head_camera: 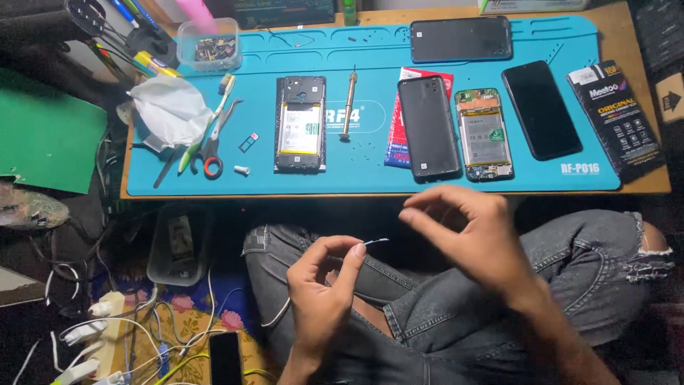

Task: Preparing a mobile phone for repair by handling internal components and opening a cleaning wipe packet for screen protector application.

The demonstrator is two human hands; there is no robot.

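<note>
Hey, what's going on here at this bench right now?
A person sits before a blue work mat with phones laid out on it. Their left hand pinches a small thin strip between thumb and forefinger, above their lap. The right hand hovers beside it, fingers curled, holding nothing visible. On the mat lie an opened phone showing its battery, a screwdriver, a second opened phone and scissors.

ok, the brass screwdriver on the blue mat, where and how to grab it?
Probably the thicker knurled handle in the lower half of the screwdriver, pinched across its width from above. It lies flat on the blue mat, nearly upright in the image, thin tip pointing away from the person. Open mat lies either side, with the opened phone further left, so fingers fit.
</note>
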